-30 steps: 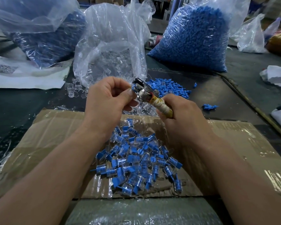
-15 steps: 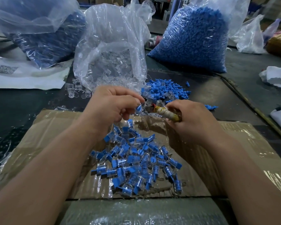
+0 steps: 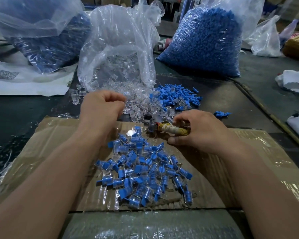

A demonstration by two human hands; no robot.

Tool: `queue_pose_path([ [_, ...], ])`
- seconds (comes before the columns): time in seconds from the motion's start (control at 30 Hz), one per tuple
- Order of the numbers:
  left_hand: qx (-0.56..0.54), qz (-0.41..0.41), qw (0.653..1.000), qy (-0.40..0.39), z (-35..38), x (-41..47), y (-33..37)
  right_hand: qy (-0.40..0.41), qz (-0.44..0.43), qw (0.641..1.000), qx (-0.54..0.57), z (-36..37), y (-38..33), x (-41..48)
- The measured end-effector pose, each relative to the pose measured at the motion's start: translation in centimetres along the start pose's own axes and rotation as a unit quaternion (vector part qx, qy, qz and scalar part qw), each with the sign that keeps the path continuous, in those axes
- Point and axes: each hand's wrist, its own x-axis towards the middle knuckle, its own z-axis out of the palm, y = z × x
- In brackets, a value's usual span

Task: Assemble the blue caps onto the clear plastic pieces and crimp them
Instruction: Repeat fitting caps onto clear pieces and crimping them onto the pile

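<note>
Right hand (image 3: 199,131) wrapped around crimp tool (image 3: 169,129), lying on cardboard (image 3: 47,149). Left hand (image 3: 102,107) loosely curled over clear pieces (image 3: 141,106) beyond the cardboard; contents can't tell. Blue caps (image 3: 176,97) behind tool. Finished pile (image 3: 143,171) mid-cardboard, nearer than both hands.

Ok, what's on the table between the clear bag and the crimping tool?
In the head view, loose clear plastic pieces spilled from the clear bag, reaching the crimping tool held in the right hand.

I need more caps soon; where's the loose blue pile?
Head view: the loose blue caps lie right of center on the dark table, beside the clear pieces.
</note>
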Motion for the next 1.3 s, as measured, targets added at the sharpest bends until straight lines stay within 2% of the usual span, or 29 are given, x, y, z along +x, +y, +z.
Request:
queue_pose_path([
  [0.1, 0.102, 0.034, 0.994, -0.037, 0.3, 0.0, -0.6, -0.015, -0.005, 1.0, 0.018, 0.0, 0.1, 0.0],
  [0.23, 0.251, 0.104, 0.958, -0.096, 0.8, 0.0, -1.3, -0.038, -0.019, 0.999, 0.025, -0.3, 0.0, -0.2],
  [0.37, 0.313, 0.1, 0.936, -0.128, 0.9, 0.2, -1.4, -0.013, -0.016, 0.998, 0.056, -0.5, -0.2, -0.5],
  [0.7, 0.192, 0.091, 0.977, -0.016, 0.7, -0.5, -0.4, 0.027, -0.029, 0.998, 0.045, -0.3, -0.3, -0.1],
  [0.83, 0.001, 0.012, 1.0, -0.027, 0.2, -0.2, -0.1, 0.139, -0.011, 0.987, 0.082, -0.2, 0.2, 0.2],
  [0.93, -0.054, -0.022, 0.996, -0.064, 0.4, -0.4, 0.2, 0.231, 0.02, 0.967, 0.101, -0.1, 1.1, 0.6],
  [1.0, -0.059, -0.024, 0.995, -0.073, 0.4, -0.5, 0.3, 0.256, 0.031, 0.959, 0.116, 0.0, 1.3, 0.8],
  [1.1, -0.069, -0.028, 0.994, -0.079, 0.4, -0.6, 0.4, 0.247, 0.02, 0.962, 0.112, 0.4, 1.0, 1.2],
  [1.3, -0.094, -0.029, 0.99, -0.102, 0.5, -1.0, 0.9, 0.152, 0.011, 0.987, 0.052, 1.2, 1.0, 2.3],
])
